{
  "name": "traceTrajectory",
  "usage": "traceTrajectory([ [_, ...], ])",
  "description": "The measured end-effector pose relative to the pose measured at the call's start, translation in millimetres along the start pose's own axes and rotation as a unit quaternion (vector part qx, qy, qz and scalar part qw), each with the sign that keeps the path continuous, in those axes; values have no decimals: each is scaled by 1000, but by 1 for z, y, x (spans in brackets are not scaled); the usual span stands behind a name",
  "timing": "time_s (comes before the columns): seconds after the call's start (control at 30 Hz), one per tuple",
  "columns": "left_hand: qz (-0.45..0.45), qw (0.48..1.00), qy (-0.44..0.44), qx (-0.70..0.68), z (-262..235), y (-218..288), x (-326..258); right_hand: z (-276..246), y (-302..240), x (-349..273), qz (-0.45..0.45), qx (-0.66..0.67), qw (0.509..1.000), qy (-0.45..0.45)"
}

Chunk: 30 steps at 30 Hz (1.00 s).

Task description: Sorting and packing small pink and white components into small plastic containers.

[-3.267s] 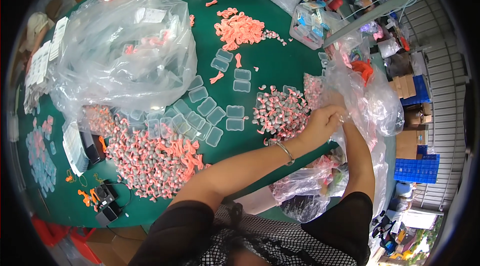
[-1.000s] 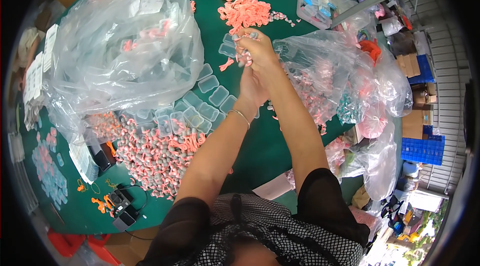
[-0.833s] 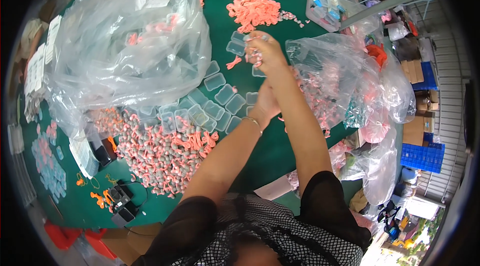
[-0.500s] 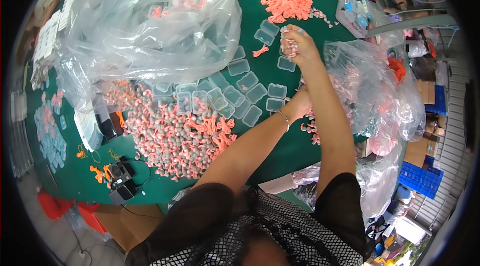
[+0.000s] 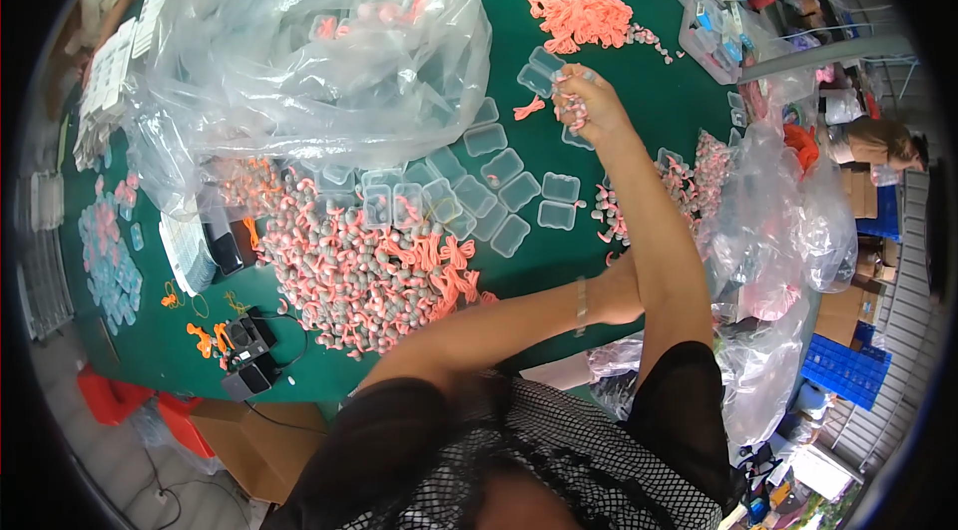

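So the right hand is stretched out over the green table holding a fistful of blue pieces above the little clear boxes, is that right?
Not quite: the pieces in the right hand are pink and grey, not blue, as the head view shows. The rest holds: that hand is stretched out over the green table, fist closed on them, above the small clear boxes.
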<state>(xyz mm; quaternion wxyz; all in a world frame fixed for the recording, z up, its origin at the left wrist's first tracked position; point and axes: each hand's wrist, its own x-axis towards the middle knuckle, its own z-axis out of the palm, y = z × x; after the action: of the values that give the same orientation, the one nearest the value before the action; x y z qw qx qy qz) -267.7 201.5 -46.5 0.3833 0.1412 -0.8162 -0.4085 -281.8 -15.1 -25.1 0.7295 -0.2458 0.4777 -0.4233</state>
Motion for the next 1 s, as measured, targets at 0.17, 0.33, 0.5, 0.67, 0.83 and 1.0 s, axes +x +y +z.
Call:
traceTrajectory([
  [0.17,-147,955,-26,257,-132,20,-43,-17,9,-2,-14,43,997,-61],
  [0.33,-246,872,21,423,-207,-18,-62,-22,7,-2,-47,36,998,-30],
  [0.5,-283,837,-58,464,-208,-39,-71,-12,7,6,-77,-10,997,20],
  [0.67,-280,878,12,388,-210,-44,-65,19,16,41,-153,-159,972,83],
  [0.83,-310,903,151,257,-212,-49,-24,47,23,85,-250,-464,837,145],
  [1.0,-294,891,236,254,-209,-91,2,60,24,100,-284,-617,715,166],
])
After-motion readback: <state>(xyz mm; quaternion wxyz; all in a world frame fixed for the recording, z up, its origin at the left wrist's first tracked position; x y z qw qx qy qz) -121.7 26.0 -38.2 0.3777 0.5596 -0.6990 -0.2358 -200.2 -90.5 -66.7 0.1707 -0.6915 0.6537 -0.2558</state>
